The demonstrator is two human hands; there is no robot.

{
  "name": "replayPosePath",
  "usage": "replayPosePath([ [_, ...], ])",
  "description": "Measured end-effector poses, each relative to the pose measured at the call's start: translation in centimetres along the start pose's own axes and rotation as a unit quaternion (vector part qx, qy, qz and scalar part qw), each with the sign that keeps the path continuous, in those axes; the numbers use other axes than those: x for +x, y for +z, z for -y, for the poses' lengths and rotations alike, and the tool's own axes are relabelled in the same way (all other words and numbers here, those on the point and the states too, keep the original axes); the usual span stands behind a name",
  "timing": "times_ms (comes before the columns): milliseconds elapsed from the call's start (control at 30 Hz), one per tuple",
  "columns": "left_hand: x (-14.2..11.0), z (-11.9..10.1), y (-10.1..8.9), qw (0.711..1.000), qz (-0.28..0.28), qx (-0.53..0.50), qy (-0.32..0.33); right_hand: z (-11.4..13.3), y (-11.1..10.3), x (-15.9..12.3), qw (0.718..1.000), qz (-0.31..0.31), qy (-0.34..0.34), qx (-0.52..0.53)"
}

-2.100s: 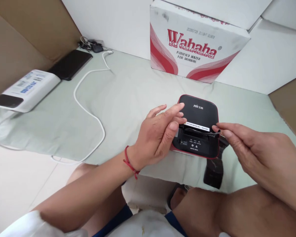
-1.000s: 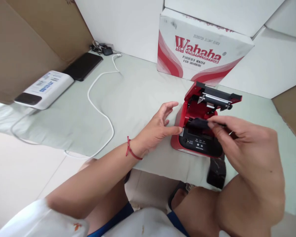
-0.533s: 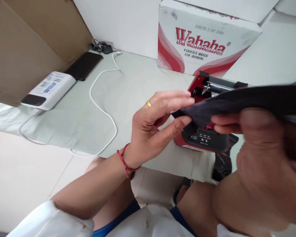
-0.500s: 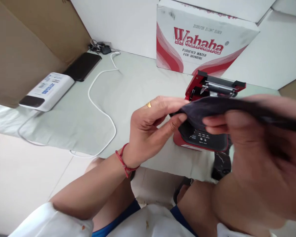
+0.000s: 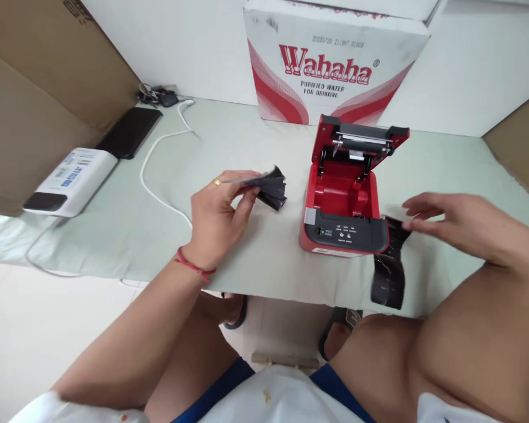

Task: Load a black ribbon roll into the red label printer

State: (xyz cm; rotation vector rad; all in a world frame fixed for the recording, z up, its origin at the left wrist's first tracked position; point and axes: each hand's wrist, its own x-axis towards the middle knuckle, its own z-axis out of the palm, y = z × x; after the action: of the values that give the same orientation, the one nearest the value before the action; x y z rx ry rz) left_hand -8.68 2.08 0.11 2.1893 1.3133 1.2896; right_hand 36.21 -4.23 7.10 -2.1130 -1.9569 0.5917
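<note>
My left hand [image 5: 223,217] pinches a bunch of black strips [image 5: 271,189], layered and fanned out at the free end, above the table to the left of the printer. A small red-and-black printer [image 5: 344,235] stands with its lid raised, its red inner bay showing. My right hand [image 5: 454,223] is at the printer's right side, fingers apart. Its lowest fingertip meets or overlaps the edge of another black strip [image 5: 388,282], which lies creased beside the printer and reaches toward the table's front edge. Whether that fingertip presses on the strip I cannot tell.
A Wahaha water carton [image 5: 330,64] stands behind the printer. On the left of the cloth-covered table [image 5: 255,252] are a white power bank [image 5: 73,182], a black phone [image 5: 130,132], keys [image 5: 158,94] and a white cable [image 5: 147,158]. Brown cardboard [image 5: 35,106] borders the left side.
Both hands were together on black material in front of the printer. Now they are apart: my left hand has drawn left with the bunch, my right hand is empty beside the other strip.
</note>
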Motion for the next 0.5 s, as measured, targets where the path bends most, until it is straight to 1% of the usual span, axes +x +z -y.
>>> replayPosePath([
  [33,0.1,0.4,0.0,0.999,0.036,0.016,-0.001,-0.6,0.4,0.2,0.999,0.039,-0.015,-0.003],
  [67,0.3,0.6,-0.1,0.996,0.082,0.028,-0.001,-0.9,0.9,0.5,0.998,0.064,-0.026,-0.003],
  [133,0.7,1.0,-0.4,0.982,0.184,0.043,0.002,-1.1,1.8,1.1,0.994,0.102,-0.038,-0.014],
  [167,0.8,1.0,-0.6,0.974,0.223,0.046,0.001,-1.0,2.1,1.4,0.992,0.114,-0.040,-0.021],
  [200,1.0,0.9,-0.8,0.968,0.244,0.048,-0.003,-0.9,2.3,1.7,0.991,0.122,-0.041,-0.026],
  [233,1.0,0.7,-1.0,0.968,0.247,0.052,-0.010,-0.8,2.3,1.8,0.990,0.130,-0.043,-0.027],
  [267,1.1,0.4,-1.2,0.971,0.230,0.058,-0.018,-0.5,2.2,1.7,0.989,0.136,-0.048,-0.024],
  [300,1.1,0.0,-1.3,0.977,0.201,0.062,-0.025,-0.3,1.9,1.4,0.988,0.144,-0.056,-0.019],
  [367,0.9,-1.0,-1.2,0.989,0.126,0.063,-0.033,0.5,0.8,0.1,0.985,0.152,-0.079,-0.004],
  [400,0.8,-1.5,-1.0,0.994,0.091,0.060,-0.031,0.9,0.2,-0.9,0.986,0.141,-0.093,0.006],
  [433,0.7,-2.1,-0.8,0.996,0.065,0.057,-0.025,1.3,-0.4,-2.0,0.988,0.115,-0.106,0.016],
  [500,0.4,-3.1,-0.2,0.998,0.031,0.050,0.002,2.1,-1.5,-4.1,0.991,0.032,-0.124,0.035],
])
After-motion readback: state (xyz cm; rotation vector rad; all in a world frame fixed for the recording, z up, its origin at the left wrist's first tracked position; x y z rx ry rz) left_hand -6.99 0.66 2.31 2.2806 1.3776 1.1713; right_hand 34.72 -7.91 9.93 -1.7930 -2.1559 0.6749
